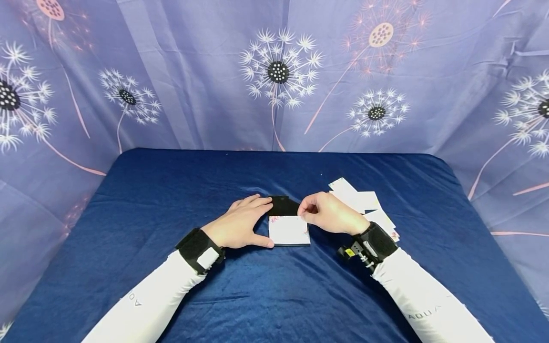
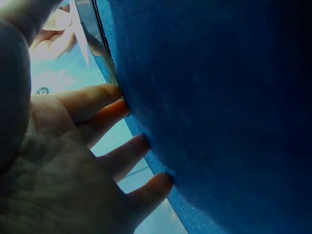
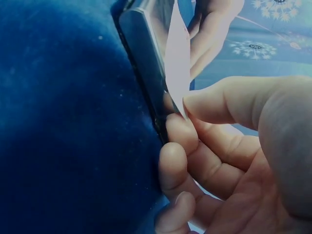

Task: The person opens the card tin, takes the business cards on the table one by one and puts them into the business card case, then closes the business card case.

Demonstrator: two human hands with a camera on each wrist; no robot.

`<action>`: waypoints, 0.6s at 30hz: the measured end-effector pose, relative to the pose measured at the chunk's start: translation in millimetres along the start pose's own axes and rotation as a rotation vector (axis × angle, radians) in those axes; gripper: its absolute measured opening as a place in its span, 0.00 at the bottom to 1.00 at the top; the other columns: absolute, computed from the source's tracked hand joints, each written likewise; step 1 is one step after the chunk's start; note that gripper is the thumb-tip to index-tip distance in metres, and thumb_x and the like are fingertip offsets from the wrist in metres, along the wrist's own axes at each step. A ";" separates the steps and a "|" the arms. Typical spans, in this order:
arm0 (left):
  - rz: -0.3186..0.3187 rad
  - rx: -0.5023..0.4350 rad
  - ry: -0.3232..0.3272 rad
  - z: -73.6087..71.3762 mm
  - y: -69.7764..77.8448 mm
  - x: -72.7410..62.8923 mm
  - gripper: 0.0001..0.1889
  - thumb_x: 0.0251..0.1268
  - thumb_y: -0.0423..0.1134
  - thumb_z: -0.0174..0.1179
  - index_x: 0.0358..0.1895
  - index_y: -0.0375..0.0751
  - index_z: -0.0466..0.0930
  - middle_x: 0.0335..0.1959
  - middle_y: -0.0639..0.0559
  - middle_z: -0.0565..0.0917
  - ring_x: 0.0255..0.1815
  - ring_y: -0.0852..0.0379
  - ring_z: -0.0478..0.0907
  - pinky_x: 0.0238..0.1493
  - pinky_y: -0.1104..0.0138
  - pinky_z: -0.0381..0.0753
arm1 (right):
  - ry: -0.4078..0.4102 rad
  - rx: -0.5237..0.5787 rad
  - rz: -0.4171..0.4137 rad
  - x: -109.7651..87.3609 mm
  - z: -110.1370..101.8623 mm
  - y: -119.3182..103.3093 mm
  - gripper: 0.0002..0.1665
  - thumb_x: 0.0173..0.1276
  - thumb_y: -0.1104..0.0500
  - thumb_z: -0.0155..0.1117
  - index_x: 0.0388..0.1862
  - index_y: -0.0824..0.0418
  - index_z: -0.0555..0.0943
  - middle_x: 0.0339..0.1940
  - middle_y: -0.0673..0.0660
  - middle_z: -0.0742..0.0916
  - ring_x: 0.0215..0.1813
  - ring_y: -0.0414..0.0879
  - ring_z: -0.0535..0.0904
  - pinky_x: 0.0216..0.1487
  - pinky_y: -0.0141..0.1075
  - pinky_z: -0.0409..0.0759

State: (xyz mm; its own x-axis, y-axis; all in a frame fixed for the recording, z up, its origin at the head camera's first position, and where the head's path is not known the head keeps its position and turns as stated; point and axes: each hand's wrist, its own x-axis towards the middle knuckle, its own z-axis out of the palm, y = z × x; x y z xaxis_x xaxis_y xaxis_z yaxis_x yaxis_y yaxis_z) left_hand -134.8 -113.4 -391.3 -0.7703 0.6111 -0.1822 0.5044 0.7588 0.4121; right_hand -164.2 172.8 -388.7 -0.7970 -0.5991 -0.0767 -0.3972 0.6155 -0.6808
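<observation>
A white card (image 1: 289, 230) with pink floral corners lies over the front of a flat black holder (image 1: 280, 206) at the middle of the table. My right hand (image 1: 332, 213) pinches the card's far right corner between thumb and fingers. In the right wrist view the card (image 3: 177, 61) bows upward, apart from the glossy black surface (image 3: 146, 44) beneath. With its fingers spread, my left hand (image 1: 244, 221) rests at the holder's left side, fingertips at its far left edge and thumb by the near left corner. The left wrist view shows the fingers (image 2: 146, 192) nearly straight, tips on the cloth and holder edge.
Several white cards (image 1: 364, 202) lie loosely overlapped on the right, behind my right wrist. A dark blue cloth (image 1: 171, 190) covers the table. A lilac curtain (image 1: 206, 71) with dandelion prints hangs along the far edge and sides.
</observation>
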 end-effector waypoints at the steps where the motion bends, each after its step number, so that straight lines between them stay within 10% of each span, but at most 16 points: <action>1: 0.000 0.002 -0.001 0.1 -0.1 0.1 0.53 0.64 0.67 0.71 0.84 0.42 0.62 0.85 0.48 0.59 0.87 0.41 0.47 0.81 0.41 0.51 | -0.005 -0.003 -0.002 -0.3 0.1 -0.1 0.06 0.76 0.63 0.68 0.39 0.55 0.90 0.28 0.45 0.84 0.29 0.41 0.76 0.34 0.36 0.74; 18: 0.007 0.004 -0.005 0.0 0.1 -0.1 0.52 0.65 0.66 0.70 0.84 0.41 0.63 0.85 0.48 0.59 0.87 0.41 0.47 0.81 0.41 0.51 | -0.022 -0.046 -0.052 -2.2 3.2 -0.6 0.08 0.74 0.65 0.69 0.37 0.53 0.89 0.29 0.43 0.85 0.28 0.40 0.76 0.33 0.36 0.75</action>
State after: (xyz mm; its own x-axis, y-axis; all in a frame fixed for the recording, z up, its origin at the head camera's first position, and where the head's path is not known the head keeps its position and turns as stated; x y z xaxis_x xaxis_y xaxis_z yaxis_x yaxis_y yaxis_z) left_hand -134.7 -113.4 -391.3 -0.7647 0.6174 -0.1843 0.5113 0.7555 0.4095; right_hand -160.8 172.1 -390.4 -0.7647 -0.6417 -0.0588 -0.4584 0.6059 -0.6502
